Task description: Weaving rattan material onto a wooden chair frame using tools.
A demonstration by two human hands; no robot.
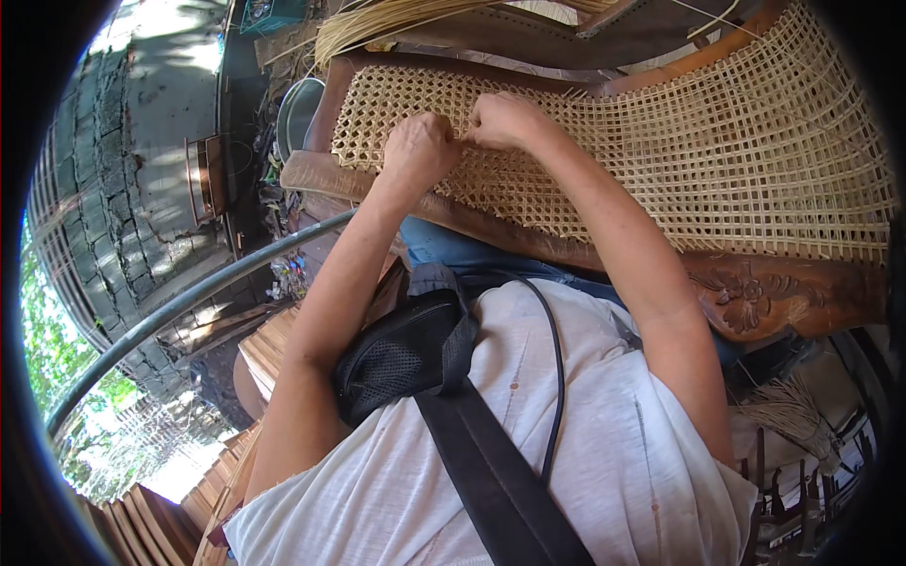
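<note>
A carved brown wooden chair frame (746, 292) carries a panel of woven cane (679, 160). The weave is closer on the left part and forms an open square grid on the right. Over the left part of the cane, my left hand (420, 149) is closed, its knuckles up. Just to its right, my right hand (505, 121) is also closed, with the fingers pinched toward the left hand. The two hands nearly meet low over the weave. Whatever lies between their fingertips is too small and too covered to make out.
A bundle of loose cane strands (377, 28) lies beyond the frame, beside another wooden frame (500, 36). A pale round basin (300, 118) stands at the frame's left end. A curved metal pipe (198, 297) crosses on the left. Another strand bundle (793, 415) sits lower right.
</note>
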